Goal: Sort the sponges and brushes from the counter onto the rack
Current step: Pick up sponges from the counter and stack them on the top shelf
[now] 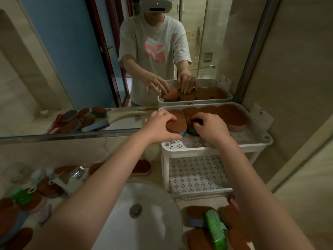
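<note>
A white two-tier rack (259, 142) stands on the counter to the right of the sink. Its top tray holds a row of brown-topped oval sponges (232, 116) along the back. My left hand (160, 126) grips a brown sponge with a blue base (175, 126) at the tray's front left. Beside it, my right hand (210, 128) curls its fingers over a dark sponge (192, 131). On the counter at the lower right, more brown sponges (198, 212) and a green brush (215, 228) lie together.
A white round sink (144, 213) sits below my arms. On the counter to its left lies a pile of sponges, brushes and a green brush (20, 198). One sponge (142, 167) lies by the rack's left leg. The rack's lower shelf (196, 175) is bare. A mirror covers the wall behind.
</note>
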Tool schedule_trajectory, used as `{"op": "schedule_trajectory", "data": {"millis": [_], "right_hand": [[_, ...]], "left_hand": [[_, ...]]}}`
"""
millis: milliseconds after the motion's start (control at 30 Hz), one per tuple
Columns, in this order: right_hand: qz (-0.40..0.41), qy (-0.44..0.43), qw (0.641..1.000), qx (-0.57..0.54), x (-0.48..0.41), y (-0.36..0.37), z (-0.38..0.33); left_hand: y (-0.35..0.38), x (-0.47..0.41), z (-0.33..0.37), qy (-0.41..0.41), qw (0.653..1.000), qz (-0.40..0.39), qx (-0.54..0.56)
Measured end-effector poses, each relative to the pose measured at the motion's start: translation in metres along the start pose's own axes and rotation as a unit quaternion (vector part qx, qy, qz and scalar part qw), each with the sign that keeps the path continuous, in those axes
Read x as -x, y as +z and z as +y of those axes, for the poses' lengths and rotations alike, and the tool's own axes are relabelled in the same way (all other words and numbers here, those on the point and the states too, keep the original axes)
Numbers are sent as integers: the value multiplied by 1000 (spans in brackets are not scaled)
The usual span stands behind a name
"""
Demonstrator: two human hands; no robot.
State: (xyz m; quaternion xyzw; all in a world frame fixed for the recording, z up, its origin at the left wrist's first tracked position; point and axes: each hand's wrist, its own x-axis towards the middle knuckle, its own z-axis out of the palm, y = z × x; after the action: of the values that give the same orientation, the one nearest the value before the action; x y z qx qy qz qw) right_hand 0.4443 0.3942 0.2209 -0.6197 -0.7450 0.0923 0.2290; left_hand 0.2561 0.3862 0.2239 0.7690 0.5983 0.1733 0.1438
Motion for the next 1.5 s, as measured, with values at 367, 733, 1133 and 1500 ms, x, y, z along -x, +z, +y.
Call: {"op": "schedule_trajectory", "data": {"millis": [367, 733, 1133, 1500], "right_hand": [[-5, -20, 1000, 11, 2, 1, 0], [88, -66, 994, 0, 23, -6, -11], [271, -111, 946, -138, 121, 27, -48], [151, 24, 979, -134, 209, 94, -45]], "left_hand": [[3, -10, 10, -21, 995, 42, -89], [-2, 3, 13, -15, 999, 43, -20], [20, 115, 11, 0, 931, 298, 209], [84, 195, -45, -82, 957, 141, 238]]}}
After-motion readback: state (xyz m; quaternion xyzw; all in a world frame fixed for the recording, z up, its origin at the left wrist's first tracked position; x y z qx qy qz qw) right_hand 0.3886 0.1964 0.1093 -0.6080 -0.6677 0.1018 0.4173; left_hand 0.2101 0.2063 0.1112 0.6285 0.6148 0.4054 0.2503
